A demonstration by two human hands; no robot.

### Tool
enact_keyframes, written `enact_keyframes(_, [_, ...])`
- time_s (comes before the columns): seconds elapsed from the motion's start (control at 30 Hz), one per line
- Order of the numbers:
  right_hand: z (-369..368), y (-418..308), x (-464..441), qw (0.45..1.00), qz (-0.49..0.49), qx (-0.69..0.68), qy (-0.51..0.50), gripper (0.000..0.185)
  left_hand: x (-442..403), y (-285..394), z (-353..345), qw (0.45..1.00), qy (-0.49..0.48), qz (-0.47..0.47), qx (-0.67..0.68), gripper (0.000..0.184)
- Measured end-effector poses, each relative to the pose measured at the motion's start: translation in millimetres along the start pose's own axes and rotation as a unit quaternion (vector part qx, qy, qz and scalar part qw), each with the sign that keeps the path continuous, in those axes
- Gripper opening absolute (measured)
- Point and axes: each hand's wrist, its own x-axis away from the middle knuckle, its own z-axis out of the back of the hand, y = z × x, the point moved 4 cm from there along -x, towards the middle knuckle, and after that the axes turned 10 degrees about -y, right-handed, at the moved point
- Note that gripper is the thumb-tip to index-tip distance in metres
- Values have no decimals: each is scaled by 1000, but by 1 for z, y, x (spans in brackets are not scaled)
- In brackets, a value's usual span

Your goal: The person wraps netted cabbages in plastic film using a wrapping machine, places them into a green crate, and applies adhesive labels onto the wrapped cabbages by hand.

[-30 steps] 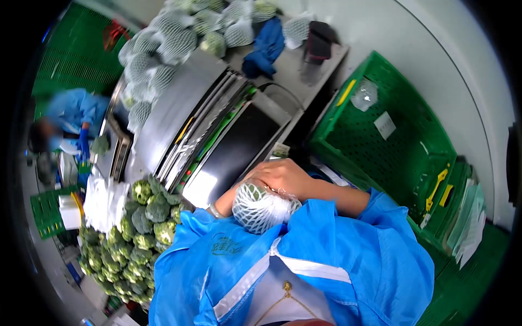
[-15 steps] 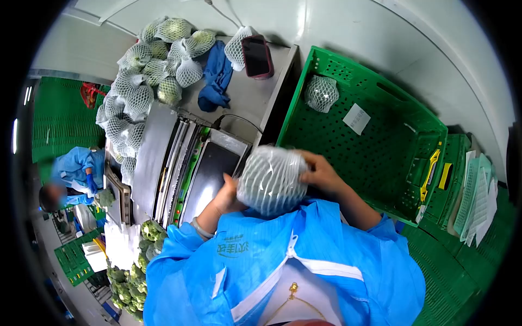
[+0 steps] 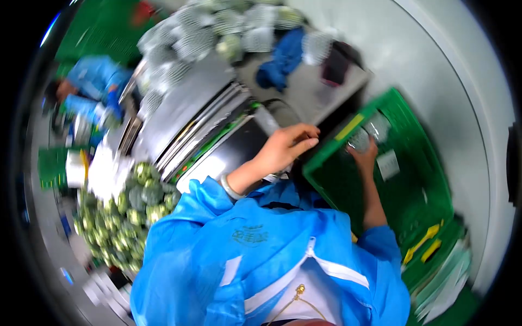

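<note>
My right hand (image 3: 365, 156) reaches into the green crate (image 3: 356, 126) at the right. Its fingers are closed on a vegetable head in white foam net and clear film (image 3: 359, 140). That head sits by the crate's far inner corner, beside another net-wrapped head (image 3: 379, 127). My left hand (image 3: 285, 144) is in the air left of the crate, over the edge of the metal machine (image 3: 234, 149). Its fingers are stretched out and hold nothing.
Many net-wrapped heads (image 3: 187, 38) are heaped at the back, beside a blue cloth (image 3: 283, 60) and a phone (image 3: 337, 64). Bare broccoli heads (image 3: 122, 223) are piled at the left. A co-worker in blue (image 3: 98, 81) is further left. A white label (image 3: 387, 164) lies in the crate.
My right hand has carried the wrapped head from before my chest into the crate. My left hand has let go and moved forward. The view has turned and is blurred.
</note>
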Motion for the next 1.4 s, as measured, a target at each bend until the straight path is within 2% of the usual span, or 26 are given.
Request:
enact_keyframes(0.07, [-11, -6, -14, 999, 1, 43, 22, 104, 37, -13, 27, 996, 17, 36, -81, 26])
enact_keyframes(0.17, [-4, 6, -23, 999, 9, 27, -36, 104, 97, -37, 77, 994, 38, 68, -78, 31])
enact_keyframes(0.2, [0, 13, -27, 997, 19, 37, -69, 103, 119, -54, 101, 990, 73, 99, -65, 34])
enact_keyframes(0.27, [22, 8, -14, 973, -11, 230, 9, 90, 169, -84, 168, 966, 218, 133, -49, 36])
enact_keyframes(0.3, [36, -19, -8, 969, 34, 232, 78, 83, 199, -114, 217, 946, 291, 127, -60, 36])
enact_keyframes(0.37, [57, -105, 4, 969, 82, 158, 170, 67, 257, -143, 308, 847, 469, 170, -182, 44])
enact_keyframes(0.43, [47, -204, 24, 970, 131, 53, 196, 44, 294, -150, 383, 722, 528, 217, -390, 68])
enact_keyframes(0.47, [28, -245, 29, 971, 175, 54, 156, 43, 294, -151, 413, 707, 511, 231, -431, 83])
enact_keyframes(0.53, [-11, -316, 39, 962, 257, 60, 78, 43, 286, -187, 470, 717, 443, 259, -472, 90])
enact_keyframes(0.57, [-30, -350, 47, 922, 354, 150, 49, 28, 278, -199, 484, 715, 407, 289, -490, 94])
enact_keyframes(0.73, [-119, -421, 87, 903, 387, 144, -117, 24, 240, -251, 520, 701, 233, 419, -528, 103])
enact_keyframes(0.77, [-129, -423, 93, 897, 393, 151, -134, 22, 242, -255, 531, 705, 226, 422, -523, 99])
enact_keyframes(0.87, [-154, -425, 104, 881, 403, 155, -193, 19, 264, -261, 566, 756, 317, 396, -414, 92])
enact_keyframes(0.9, [-159, -427, 106, 879, 399, 147, -213, 20, 281, -276, 586, 790, 398, 366, -289, 83])
enact_keyframes(0.93, [-163, -428, 107, 877, 396, 140, -233, 21, 288, -276, 584, 843, 430, 304, -113, 73])
enact_keyframes(0.97, [-170, -430, 104, 875, 382, 130, -266, 20, 297, -275, 578, 862, 447, 231, 66, 64])
enact_keyframes(1.0, [-181, -433, 96, 873, 388, 93, -279, 22, 307, -259, 569, 847, 449, 151, 240, 56])
enact_keyframes(1.03, [-195, -438, 85, 870, 392, 53, -294, 25, 306, -201, 537, 840, 464, 177, 217, 49])
enact_keyframes(1.07, [-206, -446, 78, 866, 392, 13, -309, 28, 302, -205, 519, 832, 417, 86, 356, 51])
enact_keyframes(1.1, [-221, -464, 73, 870, 360, -43, -335, 38, 302, -214, 499, 817, 427, 101, 375, 53])
enact_keyframes(1.13, [-237, -486, 66, 869, 329, -98, -356, 48, 291, -202, 471, 807, 415, 83, 411, 55])
enact_keyframes(1.17, [-256, -499, 56, 852, 294, -98, -422, 72, 280, -190, 444, 796, 402, 66, 447, 56])
enact_keyframes(1.2, [-271, -522, 50, 834, 323, -119, -431, 84, 261, -161, 410, 786, 367, 21, 497, 59])
enact_keyframes(1.3, [-331, -524, 16, 809, 271, -265, -450, 100, 229, -156, 342, 819, 400, 70, 406, 66])
enact_keyframes(1.33, [-320, -532, 13, 827, 272, -239, -431, 95, 225, -129, 329, 852, 467, 92, 219, 64])
enact_keyframes(1.4, [-327, -509, -11, 836, 263, -113, -468, 88, 233, -146, 316, 868, 424, 257, 15, 61])
